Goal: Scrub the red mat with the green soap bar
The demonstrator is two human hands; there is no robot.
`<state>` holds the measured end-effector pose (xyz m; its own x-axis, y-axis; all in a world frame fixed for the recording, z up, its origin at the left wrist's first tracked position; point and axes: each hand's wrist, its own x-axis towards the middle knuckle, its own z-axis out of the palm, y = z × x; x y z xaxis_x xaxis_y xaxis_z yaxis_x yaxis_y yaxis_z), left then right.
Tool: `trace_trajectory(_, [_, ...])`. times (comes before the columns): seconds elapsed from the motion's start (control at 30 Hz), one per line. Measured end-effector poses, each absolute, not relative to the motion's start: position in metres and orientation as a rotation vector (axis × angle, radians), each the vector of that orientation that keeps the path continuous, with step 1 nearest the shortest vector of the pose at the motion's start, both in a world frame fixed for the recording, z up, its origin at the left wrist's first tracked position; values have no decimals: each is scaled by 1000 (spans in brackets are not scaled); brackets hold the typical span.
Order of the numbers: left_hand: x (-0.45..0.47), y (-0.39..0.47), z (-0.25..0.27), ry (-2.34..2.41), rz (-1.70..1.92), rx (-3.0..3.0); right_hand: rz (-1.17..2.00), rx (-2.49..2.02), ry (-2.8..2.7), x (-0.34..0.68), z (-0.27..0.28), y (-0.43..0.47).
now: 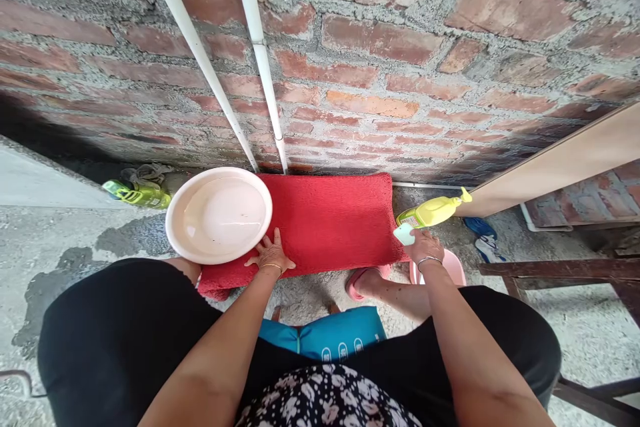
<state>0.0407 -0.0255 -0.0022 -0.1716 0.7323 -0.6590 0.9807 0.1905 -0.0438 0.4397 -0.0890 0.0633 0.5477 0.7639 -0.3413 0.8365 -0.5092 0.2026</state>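
Observation:
A red cloth [325, 220] covers a low bench or support in front of me. My left hand [271, 255] rests on its near edge with fingers spread, holding nothing, close to the rim of a pale pink basin [175, 240] with water in it. At the right end, my right hand [425, 247] is closed on a small, flat, pale green piece [404, 234]; its exact kind is unclear. Just beyond that hand a yellow pump bottle [434, 212] stands by the cloth's edge. Below the hand, a pink tub [454, 268] is partly hidden.
A brick wall [370, 103] with two white pipes [265, 73] rises behind the cloth. A green bottle [145, 197] stands at the left. Wooden furniture [555, 269] is at the right, near a blue-and-white shoe [487, 247]. The concrete floor [125, 237] has wet patches.

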Motion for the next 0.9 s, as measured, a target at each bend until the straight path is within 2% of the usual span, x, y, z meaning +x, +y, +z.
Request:
trace_trajectory(0.1, [40,-25,-2,1965,-656,1598,-355,2467,1569,397,58,-76])
trace_trajectory(0.3, [40,-25,-1,1962,-683,1597,-571,2117,2041,289,42,-41])
trace_trajectory(0.43, [40,-25,-1,1966,-686,1591,-542,2141,1908,338,51,-49])
trace_trajectory(0.57, [40,-25,-2,1964,-662,1600,-366,2387,1322,426,69,-73])
trace_trajectory(0.67, [40,-26,-3,1965,-647,1600,-289,2488,1224,432,76,-73])
trace_trajectory(0.8, [39,-27,-3,1960,-638,1617,-367,2381,1808,342,68,-45])
trace_trajectory(0.9, [39,-28,-3,1966,-638,1626,-538,2129,2113,253,56,-21])
